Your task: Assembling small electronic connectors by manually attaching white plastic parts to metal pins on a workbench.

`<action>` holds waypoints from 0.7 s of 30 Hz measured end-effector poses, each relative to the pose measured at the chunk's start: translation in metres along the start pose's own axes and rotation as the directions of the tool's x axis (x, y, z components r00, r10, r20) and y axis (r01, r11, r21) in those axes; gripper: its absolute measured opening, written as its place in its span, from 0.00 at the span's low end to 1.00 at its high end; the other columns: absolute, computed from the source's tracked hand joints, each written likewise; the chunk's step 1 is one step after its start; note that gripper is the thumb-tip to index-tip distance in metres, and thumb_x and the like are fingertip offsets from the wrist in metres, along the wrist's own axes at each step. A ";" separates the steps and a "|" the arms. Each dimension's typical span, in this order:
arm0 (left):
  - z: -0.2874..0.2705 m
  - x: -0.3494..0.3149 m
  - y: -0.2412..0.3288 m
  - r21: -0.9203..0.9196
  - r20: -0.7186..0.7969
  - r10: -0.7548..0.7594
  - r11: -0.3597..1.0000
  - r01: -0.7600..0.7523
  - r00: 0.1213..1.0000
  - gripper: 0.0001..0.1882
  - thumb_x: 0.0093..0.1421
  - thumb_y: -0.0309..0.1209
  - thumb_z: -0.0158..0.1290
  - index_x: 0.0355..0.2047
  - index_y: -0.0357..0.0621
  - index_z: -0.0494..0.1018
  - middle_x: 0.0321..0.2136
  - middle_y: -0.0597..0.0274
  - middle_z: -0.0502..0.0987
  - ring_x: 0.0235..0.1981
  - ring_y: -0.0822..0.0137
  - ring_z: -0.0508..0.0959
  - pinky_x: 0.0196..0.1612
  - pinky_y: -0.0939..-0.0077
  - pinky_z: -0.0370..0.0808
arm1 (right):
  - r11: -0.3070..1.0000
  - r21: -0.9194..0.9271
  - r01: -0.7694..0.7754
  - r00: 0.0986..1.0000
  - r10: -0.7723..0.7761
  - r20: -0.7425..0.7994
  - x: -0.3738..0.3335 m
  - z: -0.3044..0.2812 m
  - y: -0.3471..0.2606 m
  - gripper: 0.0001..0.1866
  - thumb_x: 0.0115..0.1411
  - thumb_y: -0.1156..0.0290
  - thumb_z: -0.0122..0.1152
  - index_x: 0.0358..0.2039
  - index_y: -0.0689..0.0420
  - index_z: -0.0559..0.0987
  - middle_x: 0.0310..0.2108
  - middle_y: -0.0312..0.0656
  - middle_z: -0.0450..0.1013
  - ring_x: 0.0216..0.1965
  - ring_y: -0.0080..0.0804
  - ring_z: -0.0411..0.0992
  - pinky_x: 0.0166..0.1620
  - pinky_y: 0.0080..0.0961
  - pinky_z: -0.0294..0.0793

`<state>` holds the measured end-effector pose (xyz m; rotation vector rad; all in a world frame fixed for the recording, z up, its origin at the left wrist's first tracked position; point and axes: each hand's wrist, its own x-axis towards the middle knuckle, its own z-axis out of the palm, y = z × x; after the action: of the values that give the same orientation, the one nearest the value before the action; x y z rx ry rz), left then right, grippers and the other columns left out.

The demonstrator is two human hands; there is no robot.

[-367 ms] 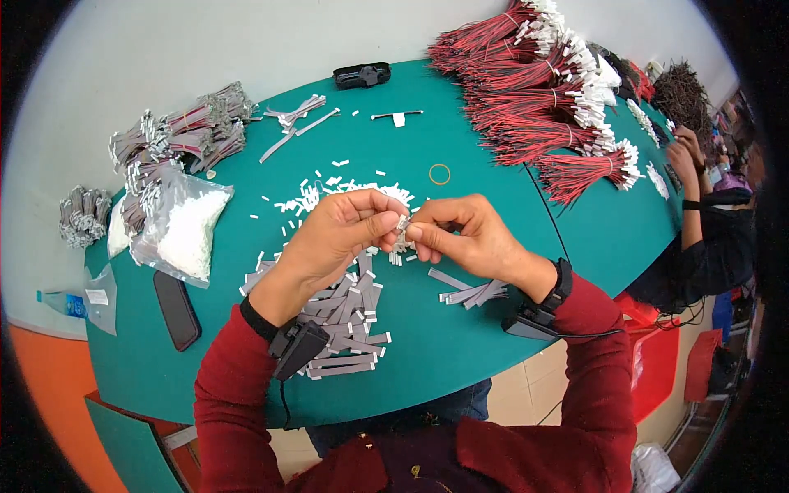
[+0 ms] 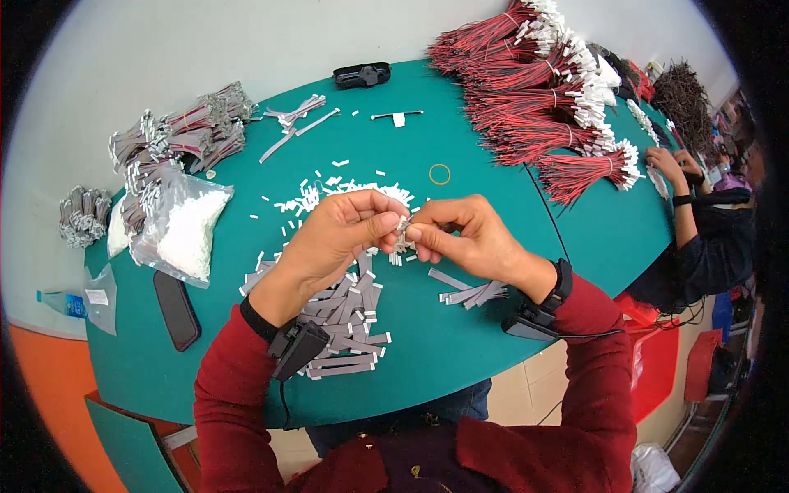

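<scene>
White piece (image 2: 403, 223) is pinched by left hand (image 2: 349, 226) and right hand (image 2: 472, 238); could be dropped and lost among loose pieces (image 2: 310, 198) nearby; cause: either pinch loosened

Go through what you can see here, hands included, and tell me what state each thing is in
Left hand: pinching
Right hand: pinching, fingertips meeting the left's
Small piece: held between the fingertips
Grey strips: loosely piled
White bits: scattered
Red wires: bundled
Plastic bag: partly filled
Phone: lying flat, dark
Rubber band: loose loop, unstretched
</scene>
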<state>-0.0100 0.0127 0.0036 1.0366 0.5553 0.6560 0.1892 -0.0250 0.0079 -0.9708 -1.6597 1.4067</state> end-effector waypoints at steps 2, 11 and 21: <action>0.001 0.000 0.000 0.004 0.000 -0.003 1.000 0.003 1.000 0.08 0.57 0.28 0.52 0.35 0.36 0.71 0.27 0.64 0.73 0.27 0.76 0.72 0.33 0.85 0.69 | 0.999 -0.007 0.034 0.999 -0.033 0.005 -0.001 0.001 0.000 0.08 0.59 0.72 0.54 0.27 0.62 0.76 0.20 0.35 0.71 0.22 0.16 0.69 0.25 0.13 0.67; -0.002 0.000 0.000 -0.006 0.025 -0.012 1.000 0.012 1.000 0.08 0.57 0.28 0.52 0.35 0.36 0.71 0.28 0.64 0.74 0.26 0.75 0.71 0.33 0.85 0.69 | 0.997 0.076 -0.026 1.000 0.024 0.020 0.000 0.000 0.000 0.08 0.59 0.71 0.53 0.28 0.62 0.76 0.21 0.33 0.71 0.22 0.15 0.67 0.25 0.12 0.67; -0.005 0.000 -0.002 -0.019 0.053 -0.032 0.999 0.033 0.998 0.09 0.57 0.28 0.52 0.36 0.35 0.71 0.28 0.64 0.74 0.26 0.75 0.72 0.32 0.84 0.70 | 0.995 0.074 -0.063 0.994 0.056 0.092 0.001 -0.004 -0.001 0.10 0.59 0.69 0.54 0.26 0.61 0.76 0.18 0.32 0.70 0.20 0.14 0.66 0.22 0.11 0.64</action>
<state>-0.0130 0.0148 -0.0003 1.0217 0.5181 0.6034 0.1922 -0.0223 0.0090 -0.9325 -1.6405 1.5634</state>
